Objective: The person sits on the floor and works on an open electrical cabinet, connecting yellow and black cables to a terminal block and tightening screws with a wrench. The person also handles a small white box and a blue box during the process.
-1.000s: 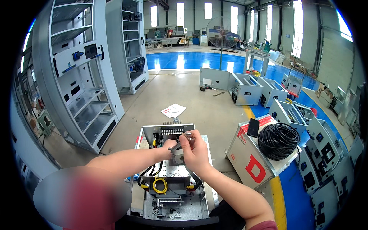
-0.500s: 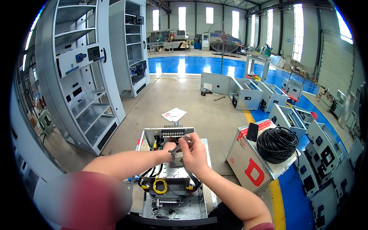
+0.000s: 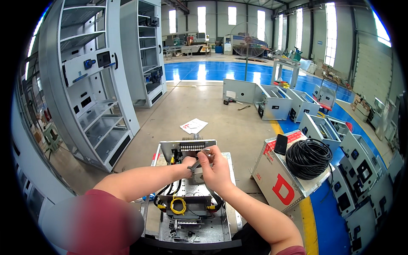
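An open metal drawer chassis (image 3: 224,227) stands in front of me, with a terminal strip (image 3: 192,147) across its far end. My right hand (image 3: 217,173) is closed around a spanner (image 3: 194,166), whose open jaw points left and down. Just left of that jaw, inside the far half of the chassis, is my left hand (image 3: 186,163). Its fingers look curled, but what they grip is hidden. Nearer to me a loop of yellow wire (image 3: 177,206) lies over a dark component, with black cables (image 3: 163,193) along the left side.
At right, a box (image 3: 272,180) carries a coil of black cable (image 3: 309,159) and a phone (image 3: 280,144). Tall grey cabinets (image 3: 97,85) line the left. A sheet of paper (image 3: 194,126) lies on the floor beyond the chassis. Further right stand several metal drawer units (image 3: 275,108).
Both hands stay almost in place. The spanner has tilted very slightly in my right hand, and the whole view has shifted a little.
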